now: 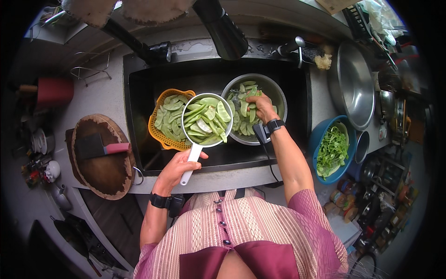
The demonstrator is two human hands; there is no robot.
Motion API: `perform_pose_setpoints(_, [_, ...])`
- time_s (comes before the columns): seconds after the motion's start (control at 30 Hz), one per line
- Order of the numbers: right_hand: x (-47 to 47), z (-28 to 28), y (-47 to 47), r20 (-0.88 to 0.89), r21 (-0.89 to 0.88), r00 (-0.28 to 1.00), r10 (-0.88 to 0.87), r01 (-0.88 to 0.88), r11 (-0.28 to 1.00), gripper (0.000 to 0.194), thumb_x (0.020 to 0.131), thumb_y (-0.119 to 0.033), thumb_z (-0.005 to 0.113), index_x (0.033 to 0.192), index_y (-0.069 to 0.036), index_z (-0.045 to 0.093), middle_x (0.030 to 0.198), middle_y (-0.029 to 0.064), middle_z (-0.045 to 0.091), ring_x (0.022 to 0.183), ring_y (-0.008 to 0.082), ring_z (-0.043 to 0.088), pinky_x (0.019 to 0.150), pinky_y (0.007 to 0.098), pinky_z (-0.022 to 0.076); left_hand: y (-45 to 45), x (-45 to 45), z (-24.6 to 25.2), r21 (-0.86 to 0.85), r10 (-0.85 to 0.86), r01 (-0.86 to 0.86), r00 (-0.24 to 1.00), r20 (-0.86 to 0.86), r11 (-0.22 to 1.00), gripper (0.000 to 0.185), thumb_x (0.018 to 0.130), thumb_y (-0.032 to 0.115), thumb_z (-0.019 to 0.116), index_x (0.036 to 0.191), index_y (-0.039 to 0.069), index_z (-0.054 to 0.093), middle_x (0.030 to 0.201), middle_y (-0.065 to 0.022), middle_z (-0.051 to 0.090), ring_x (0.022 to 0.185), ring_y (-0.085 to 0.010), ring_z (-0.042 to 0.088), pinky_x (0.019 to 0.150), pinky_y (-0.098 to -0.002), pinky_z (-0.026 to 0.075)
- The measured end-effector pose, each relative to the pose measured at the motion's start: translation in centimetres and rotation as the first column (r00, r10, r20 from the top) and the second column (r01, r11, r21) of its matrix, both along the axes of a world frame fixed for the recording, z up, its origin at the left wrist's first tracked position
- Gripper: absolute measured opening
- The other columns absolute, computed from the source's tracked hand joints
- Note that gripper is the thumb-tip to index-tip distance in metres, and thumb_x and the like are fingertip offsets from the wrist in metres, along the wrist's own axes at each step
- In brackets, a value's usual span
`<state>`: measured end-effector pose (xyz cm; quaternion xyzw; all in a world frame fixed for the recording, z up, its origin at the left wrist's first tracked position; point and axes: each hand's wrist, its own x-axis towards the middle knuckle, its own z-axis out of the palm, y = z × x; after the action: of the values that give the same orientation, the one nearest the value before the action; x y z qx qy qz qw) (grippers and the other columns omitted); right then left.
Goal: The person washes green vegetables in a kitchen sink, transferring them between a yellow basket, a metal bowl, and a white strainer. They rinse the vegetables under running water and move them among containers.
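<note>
My left hand grips the handle of a white strainer filled with flat green bean pods. It is held over the front of the sink, partly covering an orange plastic basket that also contains bean pods. On the right, my right hand reaches into a stainless steel bowl with water and more pods. Its fingers are closed around several pods; some fingertips are hidden among them.
The bowl and basket sit in a black sink beneath a dark faucet. Leftward, a cleaver lies on a round wooden chopping board. A blue basin of leafy greens and a large metal basin stand at right.
</note>
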<state>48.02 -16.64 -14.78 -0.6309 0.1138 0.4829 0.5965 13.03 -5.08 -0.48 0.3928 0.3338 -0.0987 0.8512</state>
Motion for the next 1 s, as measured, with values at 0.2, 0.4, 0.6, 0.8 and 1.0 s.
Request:
perform_pose_setpoints(0.2, [-0.9,9.3,-1.5,0.162,0.087,0.983,0.09,-0.105,0.991,0.029,0.079,0.009,0.068,0.104,-0.004,0.063,0.086,0.0041,0.066,0.066,0.015,0.063,0.051,0.0277,0.0486,-0.6,2.2,-0.7,-0.036,-0.032,0.033,0.999,0.04,0.999,0.034,0.085,0.007,0.068,0.117,-0.002,0.063,0.095,-0.0022,0.063,0.084,-0.0079,0.058,0.078,-0.0219,0.047])
perform_pose_setpoints(0.4, [-5.3,16.3,-0.3,0.815,-0.134,0.449,0.366,-0.469,0.873,0.025,0.073,0.005,0.068,0.096,-0.004,0.071,0.111,0.0125,0.058,0.1,0.028,0.062,0.088,0.0343,0.0505,-1.4,4.4,-0.8,-0.062,-0.078,0.083,0.994,0.083,0.995,0.034,0.086,0.007,0.068,0.117,-0.003,0.063,0.093,-0.0026,0.063,0.083,-0.008,0.059,0.078,-0.0215,0.047])
perform_pose_setpoints(0.6, [-10.6,17.2,0.9,0.864,-0.475,-0.082,0.496,-0.457,0.752,0.042,0.065,-0.007,0.07,0.108,-0.006,0.065,0.135,0.0176,0.048,0.123,0.043,0.045,0.098,0.0529,0.0413,-2.4,5.7,-0.4,-0.091,-0.093,0.107,0.984,0.15,0.99,0.033,0.086,0.01,0.069,0.117,-0.001,0.064,0.097,0.0001,0.063,0.085,-0.006,0.057,0.08,-0.0217,0.048])
perform_pose_setpoints(0.8, [-11.5,16.7,0.0,0.842,-0.506,-0.101,0.529,-0.484,0.714,0.045,0.071,-0.014,0.069,0.116,-0.008,0.064,0.147,0.02,0.039,0.138,0.0461,0.031,0.107,0.0577,0.0303,-2.5,5.3,-0.3,-0.089,-0.055,0.07,0.985,0.164,0.994,0.034,0.087,0.008,0.068,0.119,-0.001,0.063,0.1,-0.0002,0.063,0.086,-0.005,0.057,0.08,-0.0216,0.048])
perform_pose_setpoints(1.0, [-11.4,17.9,-0.1,0.833,-0.508,-0.119,0.54,-0.55,0.663,0.046,0.074,-0.018,0.071,0.119,-0.012,0.065,0.151,0.0205,0.036,0.145,0.0474,0.023,0.112,0.0603,0.0238,-2.4,5.5,-0.1,-0.137,-0.027,0.053,0.982,0.188,0.989,0.035,0.087,0.007,0.068,0.12,-0.002,0.062,0.103,-0.001,0.064,0.088,-0.0053,0.057,0.081,-0.0214,0.048])
